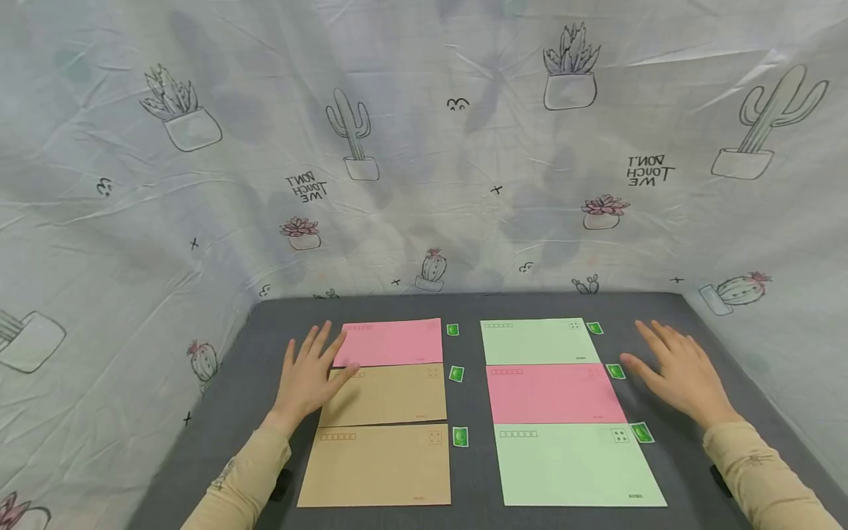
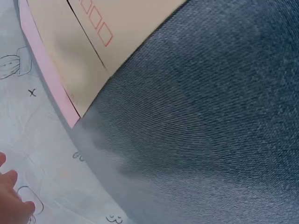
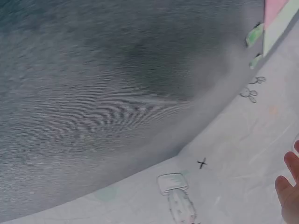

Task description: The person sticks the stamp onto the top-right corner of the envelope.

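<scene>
My left hand (image 1: 310,379) has its fingers spread and holds nothing. It overlaps the left edges of a pink envelope (image 1: 397,343) and a tan envelope (image 1: 400,394) in the head view. Nearer me lies another tan envelope (image 1: 377,467). On the right side, my right hand (image 1: 682,372) is spread too, with nothing in its fingers. Beside it, a green stamp (image 1: 615,371) lies at the edge of the right column: a pale green envelope (image 1: 536,342), a pink one (image 1: 556,394) and a second pale green envelope (image 1: 576,467). Fingertips (image 3: 283,182) show in the right wrist view.
More green stamps lie along the left column, among them a near stamp (image 1: 460,437). Two others, a far stamp (image 1: 595,328) and a near one (image 1: 642,432), flank the right column. The dark grey table (image 1: 473,478) meets a cactus-print cloth (image 1: 424,147) behind it.
</scene>
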`<state>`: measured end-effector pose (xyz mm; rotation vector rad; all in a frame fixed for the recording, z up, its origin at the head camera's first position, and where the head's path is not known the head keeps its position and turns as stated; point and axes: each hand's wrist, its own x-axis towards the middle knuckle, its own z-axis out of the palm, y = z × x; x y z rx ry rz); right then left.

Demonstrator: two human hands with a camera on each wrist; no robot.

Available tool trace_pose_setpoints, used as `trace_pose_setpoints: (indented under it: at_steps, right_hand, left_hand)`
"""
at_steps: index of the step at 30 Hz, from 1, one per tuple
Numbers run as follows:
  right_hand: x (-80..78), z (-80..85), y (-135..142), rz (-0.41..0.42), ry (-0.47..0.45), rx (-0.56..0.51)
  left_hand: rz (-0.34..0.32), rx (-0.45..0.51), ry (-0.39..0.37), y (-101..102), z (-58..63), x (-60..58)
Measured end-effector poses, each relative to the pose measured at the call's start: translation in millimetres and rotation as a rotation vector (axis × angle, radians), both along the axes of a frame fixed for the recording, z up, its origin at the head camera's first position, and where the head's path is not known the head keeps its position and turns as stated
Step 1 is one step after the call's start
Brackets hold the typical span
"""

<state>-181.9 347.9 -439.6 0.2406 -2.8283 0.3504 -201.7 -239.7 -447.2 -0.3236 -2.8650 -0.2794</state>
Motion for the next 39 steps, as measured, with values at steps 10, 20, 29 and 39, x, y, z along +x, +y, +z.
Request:
trace_pose_setpoints:
  at_steps: [10, 20, 29, 39]
  right_hand:
    - [-3.5, 21.7, -26, -0.001, 0.095, -0.046]
    - [-14.0, 43.8, -63, 0.029, 0.018, -0.159]
    - [-37.3, 46.7, -104, 0.1, -0.074, -0.26]
    - [-66.2, 43.5, -151, 0.11, -0.1, -0.304]
  left_hand:
    - [-0.039, -0.019, 0.182, 8, 10.8, 1.3]
    - [-0.04, 0.015, 0.267, 18, 13.4, -4.4]
    - [0.033, 0.048, 0.216, 24, 8.8, -11.8]
    - [0.087, 0.09, 0.101, 19, 5.5, -21.7]
